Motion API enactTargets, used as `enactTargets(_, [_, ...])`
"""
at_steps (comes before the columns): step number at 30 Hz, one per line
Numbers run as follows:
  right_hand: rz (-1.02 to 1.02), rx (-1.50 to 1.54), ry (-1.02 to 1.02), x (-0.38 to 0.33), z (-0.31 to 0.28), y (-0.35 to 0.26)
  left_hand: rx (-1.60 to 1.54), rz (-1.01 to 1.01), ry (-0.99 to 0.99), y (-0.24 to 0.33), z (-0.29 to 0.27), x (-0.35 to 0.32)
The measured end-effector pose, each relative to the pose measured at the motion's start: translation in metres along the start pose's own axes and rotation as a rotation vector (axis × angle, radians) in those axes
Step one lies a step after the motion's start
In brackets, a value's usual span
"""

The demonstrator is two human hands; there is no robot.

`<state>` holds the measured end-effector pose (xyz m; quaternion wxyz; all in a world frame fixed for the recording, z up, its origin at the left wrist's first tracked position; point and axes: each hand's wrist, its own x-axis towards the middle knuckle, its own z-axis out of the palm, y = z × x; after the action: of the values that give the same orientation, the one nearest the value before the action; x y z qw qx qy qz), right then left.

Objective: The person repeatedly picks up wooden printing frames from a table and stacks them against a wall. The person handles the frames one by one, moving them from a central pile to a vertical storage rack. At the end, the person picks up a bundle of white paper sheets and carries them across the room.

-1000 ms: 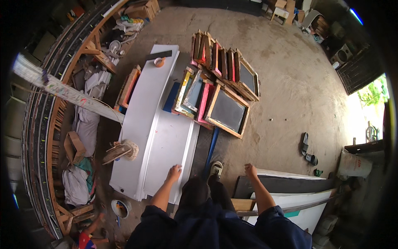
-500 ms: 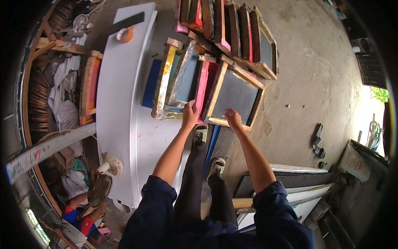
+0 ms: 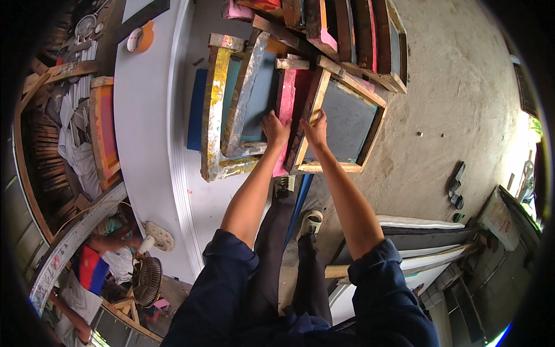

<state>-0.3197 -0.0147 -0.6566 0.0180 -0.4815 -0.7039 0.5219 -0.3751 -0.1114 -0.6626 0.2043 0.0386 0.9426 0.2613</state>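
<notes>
My left hand is closed over the edge of a pink-painted screen-printing frame, which stands on edge among others. Close beside it, my right hand grips the left bar of a bare-wood screen-printing frame with a dark grey mesh panel. Its thumb and fingers wrap that bar, and the frame leans to the right of the pink one. To the left of my left hand lean a silver-grey smeared frame and a yellow-and-white one. The lower parts of the leaning frames are partly hidden.
More wooden frames stand in a row at the far side. A long white panel with an orange tape roll lies at left. A fan and another person are lower left. Sandals lie on the concrete floor at right.
My right hand has moved left, from over the wooden frame's lower part onto its left bar. My left hand has shifted up along the pink frame. The view has tilted slightly.
</notes>
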Motion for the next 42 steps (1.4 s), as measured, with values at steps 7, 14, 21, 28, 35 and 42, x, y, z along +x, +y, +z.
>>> enactTargets(7, [0.099,-0.026,0.116,-0.026,-0.062,-0.006,-0.096,0.148,0.065,0.027,0.009,-0.048])
enactTargets(14, [0.010,-0.163,0.254,-0.091,-0.150,-0.012,-0.317,0.126,-0.003,0.116,-0.001,-0.135])
enactTargets(21, [-0.208,-0.134,0.154,-0.182,-0.253,-0.043,-0.249,0.211,0.255,0.161,-0.056,-0.248])
enactTargets(28, [-0.359,0.014,-0.137,-0.315,-0.317,-0.119,-0.179,0.347,0.319,0.176,-0.219,-0.373])
enactTargets(35, [-0.534,0.052,-0.502,-0.421,-0.314,-0.201,0.001,0.321,0.485,0.141,-0.361,-0.485])
enactTargets(42, [-0.783,0.119,-0.823,-0.523,-0.264,-0.238,0.074,0.104,0.647,0.086,-0.449,-0.604])
